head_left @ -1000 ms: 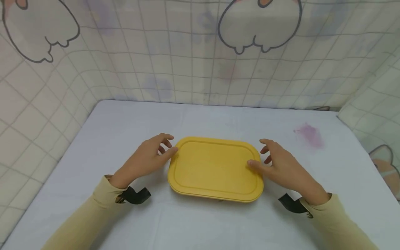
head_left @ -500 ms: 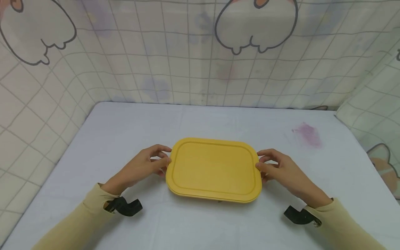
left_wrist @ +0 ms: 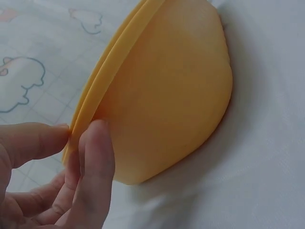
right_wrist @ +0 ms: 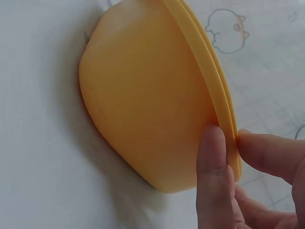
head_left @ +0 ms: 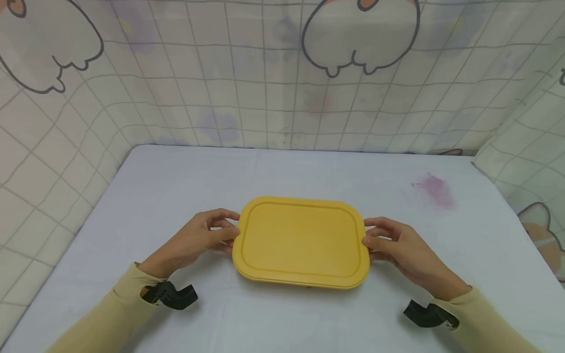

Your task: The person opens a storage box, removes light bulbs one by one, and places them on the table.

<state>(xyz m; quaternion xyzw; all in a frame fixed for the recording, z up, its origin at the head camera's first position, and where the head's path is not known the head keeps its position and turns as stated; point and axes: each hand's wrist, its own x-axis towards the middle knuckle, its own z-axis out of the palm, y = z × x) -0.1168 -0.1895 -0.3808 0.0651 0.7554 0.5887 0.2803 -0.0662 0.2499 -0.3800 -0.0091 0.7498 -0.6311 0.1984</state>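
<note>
A yellow lidded food container lies on the white table, its flat rounded lid [head_left: 300, 240] facing up. Its deep, tapering side wall [left_wrist: 167, 90] shows in the left wrist view, and the same wall [right_wrist: 143, 90] in the right wrist view. At the left end my left hand [head_left: 198, 240] pinches the rim, thumb on the lid's edge and a finger beneath the lip. My right hand [head_left: 406, 250] holds the opposite end likewise. The lid sits on the container's rim all round where I can see. What is inside is hidden.
A white cloth covers the table [head_left: 265, 323], with a pink stain [head_left: 436, 190] at the right back. Grid-patterned curtains [head_left: 282, 88] with cartoon animals hang behind and at both sides. Black wrist straps [head_left: 172, 294] stick out from the tan sleeves.
Both hands have come down from beside and over the lid's ends, and now their thumbs and fingers grip the rim. The container has barely shifted in view.
</note>
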